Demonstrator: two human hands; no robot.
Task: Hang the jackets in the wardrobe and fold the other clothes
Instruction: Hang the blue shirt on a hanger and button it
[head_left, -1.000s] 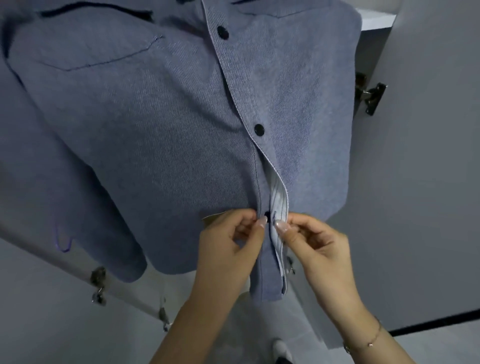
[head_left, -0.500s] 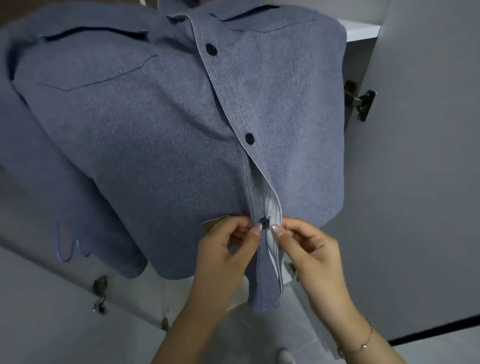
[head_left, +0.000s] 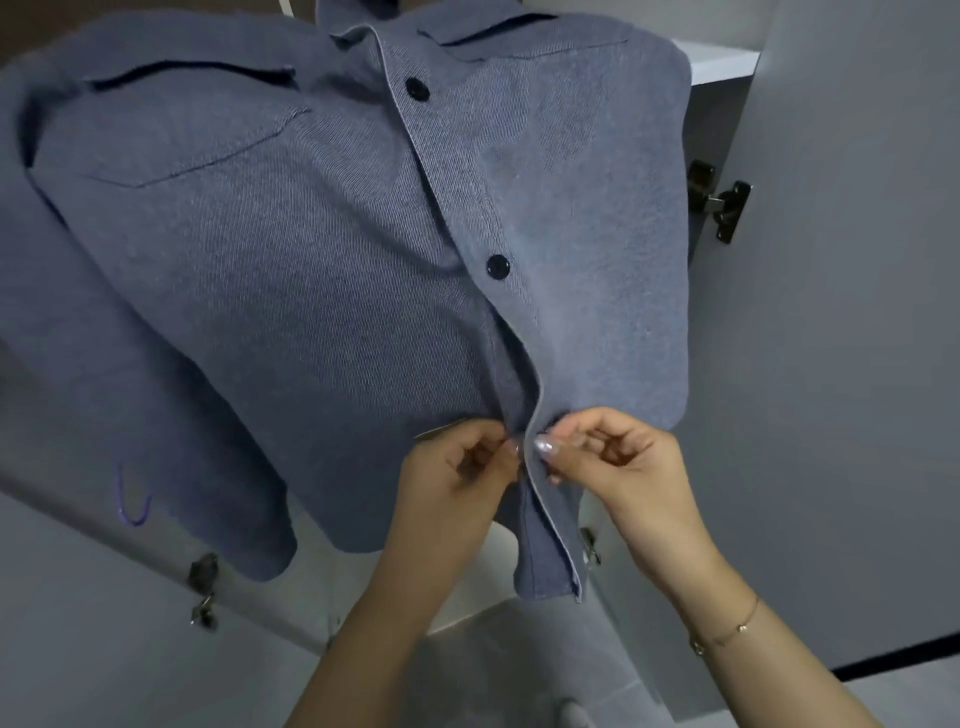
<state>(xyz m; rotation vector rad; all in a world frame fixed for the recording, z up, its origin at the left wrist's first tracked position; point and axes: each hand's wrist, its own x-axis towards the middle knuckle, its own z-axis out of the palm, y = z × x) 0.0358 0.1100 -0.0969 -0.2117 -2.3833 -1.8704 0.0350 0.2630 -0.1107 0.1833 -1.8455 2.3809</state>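
Head view, from left to right: off beyond the left hand a sleeve (head_left: 119, 364) droops toward a wardrobe door hinge (head_left: 203, 587), and the blue jacket (head_left: 322, 270) hangs above both hands in the open wardrobe (whatever it hangs from is out of frame). The left hand (head_left: 457, 478) pinches the jacket's front edge with fingers curled; just beside it, across the placket seam, the right hand (head_left: 618, 462) pinches the overlapping edge the same way. Above them two dark buttons, the upper button (head_left: 417, 89) and the lower button (head_left: 498, 267), are closed. The step looks like fastening the next button down, hidden under the fingertips. To do it well, keep both edges level, ease the button fully through, and avoid tugging the jacket downward. Right of the right hand is another hinge (head_left: 724, 205).
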